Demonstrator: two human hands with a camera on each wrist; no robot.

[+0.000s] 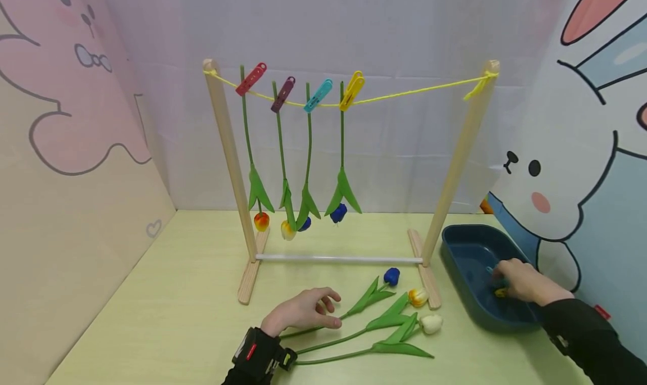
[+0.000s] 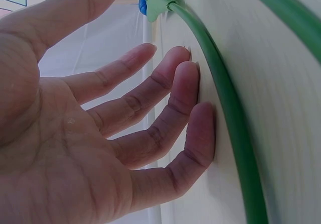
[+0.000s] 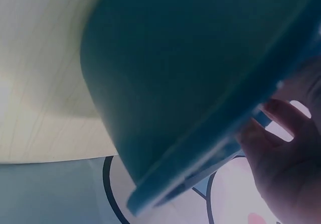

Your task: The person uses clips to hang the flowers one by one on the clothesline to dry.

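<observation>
My left hand (image 1: pixel 305 309) rests on the table with loosely bent fingers, beside the green stem of a blue tulip (image 1: pixel 391 276); nothing is in its palm (image 2: pixel 65 138). Two more tulips, one yellow-orange (image 1: pixel 417 297) and one white (image 1: pixel 431 324), lie in front of it. My right hand (image 1: pixel 523 281) reaches into a dark blue basin (image 1: pixel 460 281). Near its fingers are a yellow clothespin (image 1: pixel 500 292) and a small light-blue piece (image 1: pixel 489 270). In the right wrist view the basin's wall hides the fingertips of the right hand (image 3: pixel 286 148), so any grip there is unclear.
Behind stands a wooden frame (image 1: pixel 467 143) with a yellow cord (image 1: pixel 404 95). Several tulips hang head down from it by red (image 1: pixel 251 80), purple (image 1: pixel 283 94), turquoise (image 1: pixel 318 96) and yellow (image 1: pixel 352 91) clothespins. A white bar (image 1: pixel 338 258) joins the frame's feet.
</observation>
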